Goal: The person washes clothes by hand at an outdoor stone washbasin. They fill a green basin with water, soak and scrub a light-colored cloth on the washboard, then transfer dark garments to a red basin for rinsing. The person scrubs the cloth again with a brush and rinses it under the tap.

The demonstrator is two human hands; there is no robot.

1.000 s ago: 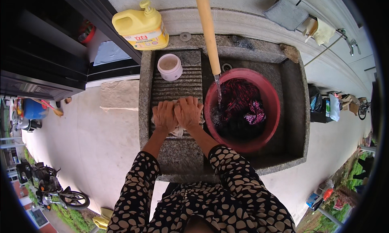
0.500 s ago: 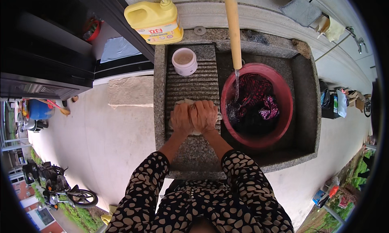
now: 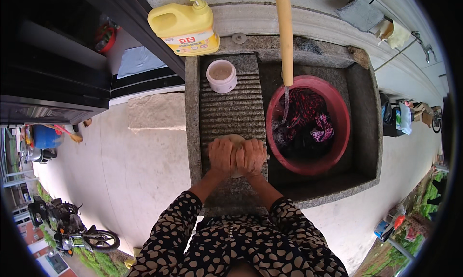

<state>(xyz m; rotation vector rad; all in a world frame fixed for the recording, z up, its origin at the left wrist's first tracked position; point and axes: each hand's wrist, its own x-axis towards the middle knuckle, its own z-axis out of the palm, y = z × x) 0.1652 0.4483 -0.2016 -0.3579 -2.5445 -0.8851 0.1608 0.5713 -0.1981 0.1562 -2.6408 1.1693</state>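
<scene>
From the head view, looking straight down, both hands are pressed side by side on a small pale cloth (image 3: pixel 235 141) lying on the ribbed stone washboard (image 3: pixel 231 103). The left hand (image 3: pixel 221 155) sits flat with its fingers curled down over the near left part of the cloth, and the right hand (image 3: pixel 252 156) touches it on the inner side, fingers likewise bent over the cloth's right part. Only a pale edge of the cloth shows beyond the fingertips and a sliver between the two hands; the rest is hidden beneath the palms, so how firmly it is gripped I cannot tell. Just to the right of the right hand stands a red basin (image 3: pixel 335 132) full of dark and pink laundry (image 3: pixel 308 125) in water, with a thin stream falling into it from a yellowish pipe (image 3: pixel 284 36) overhead. Farther up the board, beyond the fingertips, stands a small white tub (image 3: pixel 221 76), and past it, on the ledge, a yellow detergent jug (image 3: pixel 185 26). The patterned sleeves (image 3: pixel 169 233) come in from the lower edge.
</scene>
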